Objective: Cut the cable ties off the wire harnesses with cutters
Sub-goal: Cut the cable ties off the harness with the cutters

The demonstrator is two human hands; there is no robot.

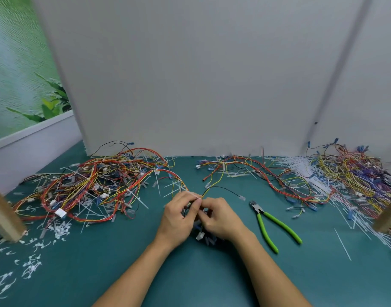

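Left hand and right hand meet, both pinching one wire harness — cutters lie unheld just beside the right hand. Cut tie scraps litter the left hand's side; heaped harnesses either side suggest much remains.

We are angling both forearms inward, left hand and right hand meeting, curled fingers pinching one wire harness.
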